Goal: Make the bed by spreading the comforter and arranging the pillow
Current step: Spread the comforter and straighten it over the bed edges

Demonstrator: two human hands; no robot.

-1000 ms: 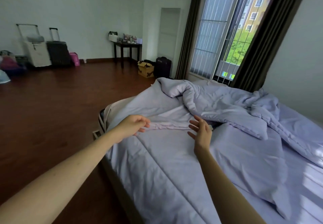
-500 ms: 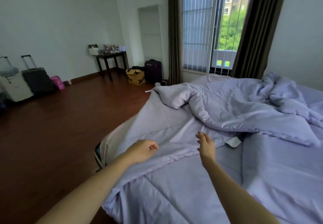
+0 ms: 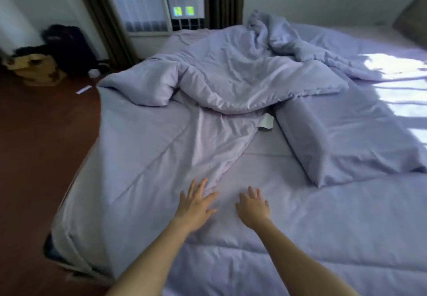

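A lilac comforter point(image 3: 231, 76) lies bunched and folded across the far half of the bed point(image 3: 69, 221); its near part is spread flat under my hands. My left hand point(image 3: 196, 201) rests palm down on a crease of the fabric, fingers apart. My right hand point(image 3: 253, 205) lies flat beside it, also open, holding nothing. A folded slab of the comforter point(image 3: 335, 138) sits to the right. A white label point(image 3: 265, 122) pokes out under the bunched part. No pillow is clearly visible.
Dark wooden floor point(image 3: 34, 145) runs along the bed's left side. A cardboard box point(image 3: 34, 69) and a black bag point(image 3: 69, 48) stand near the curtain point(image 3: 104, 18) by the window. Sunlight falls on the bed's right part.
My left hand went from closed on a fold of the comforter to open. Both hands now lie flat on it, nearer to me. My view swung right and down toward the bed.
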